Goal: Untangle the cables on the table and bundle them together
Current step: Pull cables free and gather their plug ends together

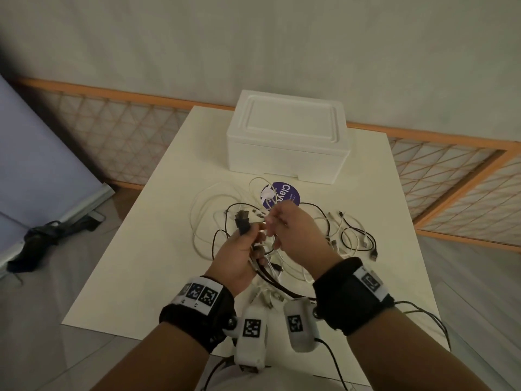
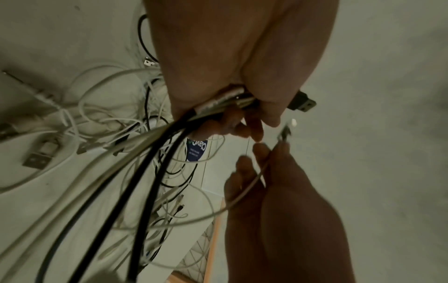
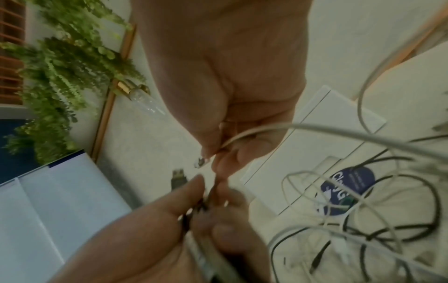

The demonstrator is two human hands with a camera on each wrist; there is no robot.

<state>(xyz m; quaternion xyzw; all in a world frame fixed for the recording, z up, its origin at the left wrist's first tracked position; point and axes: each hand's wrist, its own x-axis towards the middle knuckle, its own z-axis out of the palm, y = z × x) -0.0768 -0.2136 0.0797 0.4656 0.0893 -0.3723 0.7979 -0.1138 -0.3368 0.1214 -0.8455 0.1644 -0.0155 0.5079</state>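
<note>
Gripping several cable ends in a fist, the left hand (image 1: 239, 256) sits raised above the table (image 1: 158, 210), black USB plug (image 1: 242, 221) sticking up & away past the thumb, cords trailing down toward the wrist. Right hand (image 1: 296, 235) is just beside it, fingertips nearly touching, thumb & forefinger pinching a thin white cable (image 3: 244, 136) near its small connector, plug end pointing toward the left hand. Rest of the cables (image 1: 346, 235) lie tangled on the table under both hands, near a white box (image 1: 287, 142) & a purple sticker (image 1: 284, 193).
</note>
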